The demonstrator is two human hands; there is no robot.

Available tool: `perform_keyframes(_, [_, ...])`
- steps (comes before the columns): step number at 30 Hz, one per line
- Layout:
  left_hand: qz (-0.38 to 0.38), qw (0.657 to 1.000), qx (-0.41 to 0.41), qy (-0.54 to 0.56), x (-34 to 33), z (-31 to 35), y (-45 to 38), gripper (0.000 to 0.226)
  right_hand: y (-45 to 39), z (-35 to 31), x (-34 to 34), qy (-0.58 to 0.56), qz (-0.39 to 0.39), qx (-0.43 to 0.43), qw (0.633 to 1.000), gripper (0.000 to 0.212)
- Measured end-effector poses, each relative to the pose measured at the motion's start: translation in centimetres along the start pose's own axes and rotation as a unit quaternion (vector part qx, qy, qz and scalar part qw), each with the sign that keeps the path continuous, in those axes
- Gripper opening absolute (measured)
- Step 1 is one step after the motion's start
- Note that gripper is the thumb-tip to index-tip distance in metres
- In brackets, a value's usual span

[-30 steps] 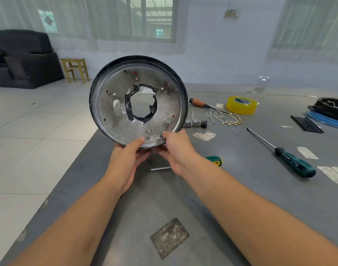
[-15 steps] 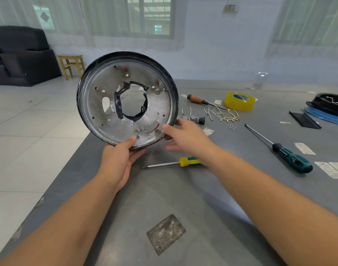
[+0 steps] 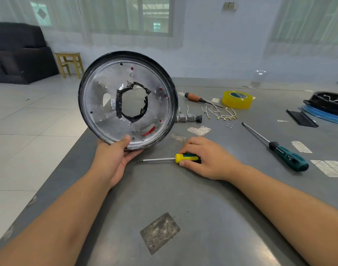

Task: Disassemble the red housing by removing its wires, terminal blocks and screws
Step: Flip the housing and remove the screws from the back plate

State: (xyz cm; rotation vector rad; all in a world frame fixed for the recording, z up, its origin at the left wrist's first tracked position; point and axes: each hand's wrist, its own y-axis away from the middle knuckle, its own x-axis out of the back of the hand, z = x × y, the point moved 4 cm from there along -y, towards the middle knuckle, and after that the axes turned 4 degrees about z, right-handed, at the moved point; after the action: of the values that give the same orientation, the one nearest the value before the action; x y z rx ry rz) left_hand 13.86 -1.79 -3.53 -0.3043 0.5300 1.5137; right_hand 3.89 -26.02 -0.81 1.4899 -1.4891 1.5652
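My left hand grips the bottom rim of the round housing, held upright above the grey table's left edge. Its silver inner face with a black-taped centre hole faces me, and red shows through the small holes. On the table to the right, my right hand closes around the handle of the small yellow-and-green screwdriver, which lies flat with its tip pointing left. Behind the housing lie grey terminal blocks, loose white wires and a few tiny screws.
A large teal screwdriver lies at right, a wooden-handled one and a yellow tape roll further back. A black part on a blue disc sits at far right. The table ends at left, over a tiled floor.
My right hand let go of the housing rim, dropped to the table and took hold of the small screwdriver's handle. The left hand alone now holds the housing, turned slightly.
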Motion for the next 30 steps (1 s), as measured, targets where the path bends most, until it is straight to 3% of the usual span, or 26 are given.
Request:
perform_keyframes(8, [-0.001, 1.000, -0.020, -0.014, 0.1, 0.0, 0.0, 0.051, 0.9, 0.2, 0.3, -0.025, 0.077, -0.087, 0.993, 0.042])
perform_keyframes(24, [0.009, 0.998, -0.052, -0.015, 0.1, -0.3, -0.1, 0.043, 0.9, -1.5, 0.0, -0.022, 0.065, -0.097, 0.993, 0.040])
perform_keyframes(30, [0.004, 0.996, -0.082, -0.029, 0.0, -0.2, 0.1, 0.043, 0.9, -2.3, -0.2, -0.048, 0.067, -0.144, 0.986, 0.035])
